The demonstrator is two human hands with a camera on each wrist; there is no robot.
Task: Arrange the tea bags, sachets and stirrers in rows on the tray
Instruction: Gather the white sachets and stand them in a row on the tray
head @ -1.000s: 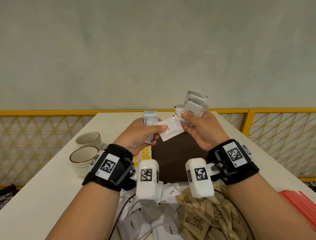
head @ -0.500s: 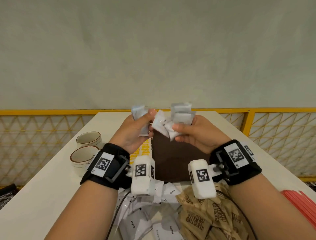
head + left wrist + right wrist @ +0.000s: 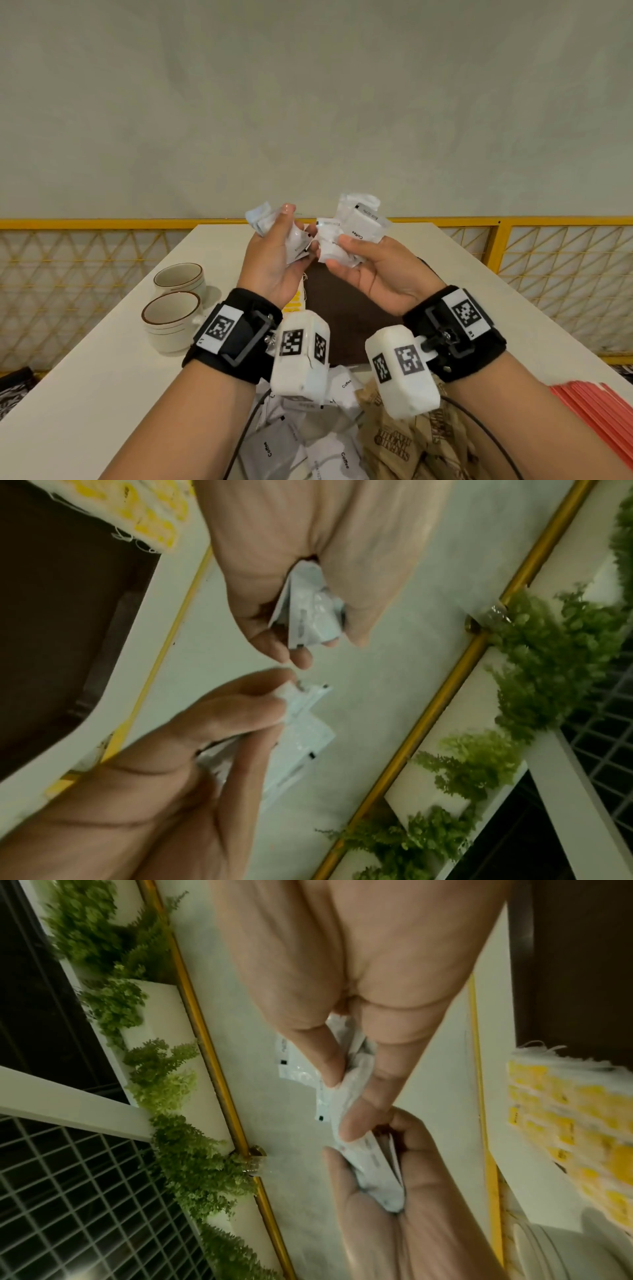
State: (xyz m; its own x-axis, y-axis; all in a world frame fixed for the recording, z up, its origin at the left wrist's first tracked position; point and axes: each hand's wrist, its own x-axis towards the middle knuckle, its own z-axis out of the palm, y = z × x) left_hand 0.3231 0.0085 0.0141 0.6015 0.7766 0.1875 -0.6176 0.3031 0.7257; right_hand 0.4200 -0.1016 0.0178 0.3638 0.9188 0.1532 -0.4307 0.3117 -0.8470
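Above the brown tray point(image 3: 346, 308), light, crinkly, slippery coffee sachets point(image 3: 359, 228) are pinched by left hand point(image 3: 270, 263) and right hand point(image 3: 380, 274), best gripped at sealed edges.

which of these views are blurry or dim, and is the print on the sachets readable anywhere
Head view: evenly lit and sharp; "Coffee" reads on the white sachets in the right hand. Left wrist view: dimmer, the left hand and greenery smeared, print unreadable. Right wrist view: dim, soft, tea bags blurred.
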